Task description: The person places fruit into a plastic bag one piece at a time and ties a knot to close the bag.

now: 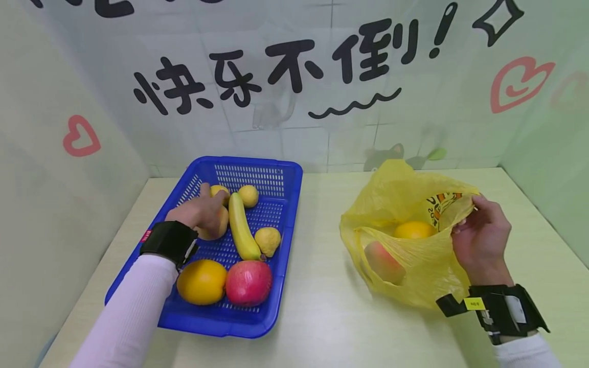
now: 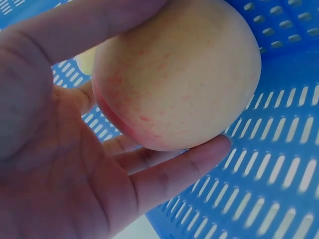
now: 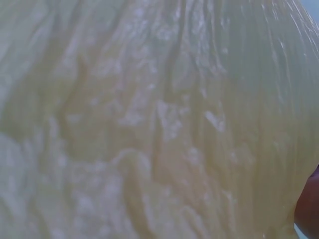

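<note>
Pale tabletop [image 1: 317,286] with a faint grain, viewed obliquely from above. Left side — a blue, rectangular plastic basket [image 1: 291,240] with slotted walls and a perforated floor. Right side — a translucent yellow plastic bag [image 1: 428,268], crumpled and open-mouthed. Basket and bag stand well apart, a band of tabletop visible between them.

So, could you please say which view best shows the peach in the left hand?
The left wrist view: the peach appears large, its red flecks clear, with the left hand around it. The head view shows it smaller, partly covered by that hand; the right wrist view doesn't show it.
</note>
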Motion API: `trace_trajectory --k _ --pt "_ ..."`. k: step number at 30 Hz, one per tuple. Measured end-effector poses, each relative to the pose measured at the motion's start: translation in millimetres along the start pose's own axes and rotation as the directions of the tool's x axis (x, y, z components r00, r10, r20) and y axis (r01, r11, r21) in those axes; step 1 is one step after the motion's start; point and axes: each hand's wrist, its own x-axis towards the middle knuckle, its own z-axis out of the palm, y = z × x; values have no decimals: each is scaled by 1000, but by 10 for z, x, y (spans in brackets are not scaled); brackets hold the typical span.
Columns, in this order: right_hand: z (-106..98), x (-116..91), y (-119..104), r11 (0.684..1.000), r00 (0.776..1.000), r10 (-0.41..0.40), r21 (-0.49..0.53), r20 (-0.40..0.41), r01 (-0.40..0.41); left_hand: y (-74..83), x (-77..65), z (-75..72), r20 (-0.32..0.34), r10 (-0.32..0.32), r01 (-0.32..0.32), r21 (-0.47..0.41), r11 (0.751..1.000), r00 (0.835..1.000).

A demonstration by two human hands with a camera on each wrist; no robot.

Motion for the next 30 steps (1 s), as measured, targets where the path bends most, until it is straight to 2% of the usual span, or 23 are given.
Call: trace_trajectory --k 9,19,24,30 --pt "-2 5 -6 1000 1000 8 -13 8 -8 -17 17 -15 10 15 -15 -5 1000 1000" --pt "-5 22 3 1000 1000 14 3 26 -15 -93 24 -24 -13 120 -121 -43 992 993" --pt "1 24 -6 1000 1000 12 -23 9 -12 -68 -9 -78 1 112 -112 -45 993 994" --pt "-4 18 -26 1000 1000 4 -23 7 -4 -11 -83 -158 -17 117 -117 -42 992 993"
